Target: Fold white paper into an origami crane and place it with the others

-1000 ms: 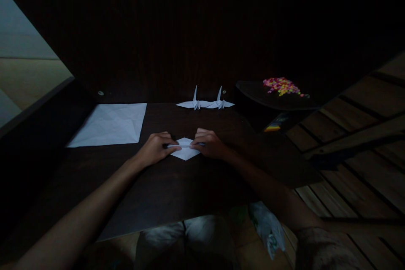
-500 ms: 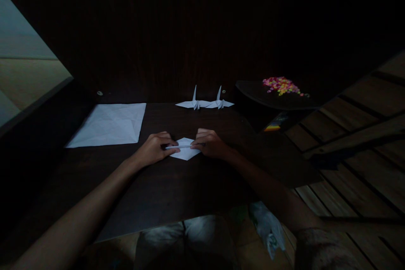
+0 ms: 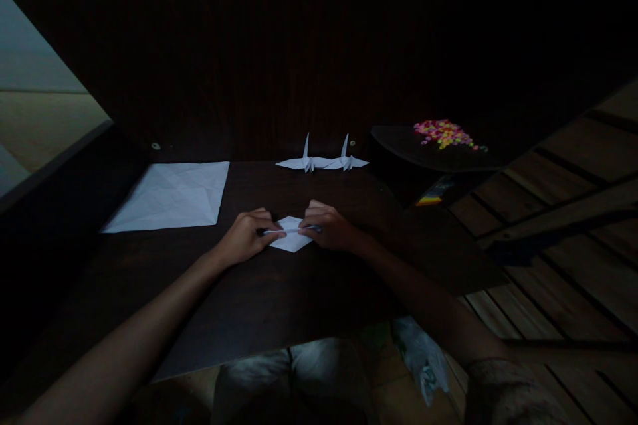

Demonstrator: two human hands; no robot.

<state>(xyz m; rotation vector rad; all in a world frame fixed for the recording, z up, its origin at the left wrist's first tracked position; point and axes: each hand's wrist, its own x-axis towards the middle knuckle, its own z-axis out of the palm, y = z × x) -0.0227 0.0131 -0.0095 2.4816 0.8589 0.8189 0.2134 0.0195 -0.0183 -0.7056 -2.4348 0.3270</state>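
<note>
Two hands: the left hand [image 3: 245, 236] and the right hand [image 3: 329, 224] each pinch one side of the folded paper between thumb and fingers.
Folded paper [image 3: 292, 242]: white, lying on the counter between the hands, a narrow ridge running left to right across its middle.
Ridge: could come out crooked if one hand pulls or presses harder than the other.
Paper points: might bend or tear under a tight pinch, since the sheet looks thin.
Dim light: may hide a layer slipping out of line; the fingers cover both ends anyway.
Counter [image 3: 279, 305]: dark, wood-grained, its near edge angled.
Wooden slats [image 3: 573, 285]: to the right, beyond the counter's edge, with dark gaps between.
White sheet [image 3: 172, 196]: flat on the left, lightly creased, farther than the left hand.
Paper birds [image 3: 306, 163]: two, at the far side, side by side; whether their wings touch is unclear.
Corner shelf [image 3: 393, 139]: far right, dark, rounded, bearing a heap of small bright pieces [image 3: 446, 134].
Back panel [image 3: 249, 46]: dark, rising behind everything; a pale wall [image 3: 44, 53] shows far left.
</note>
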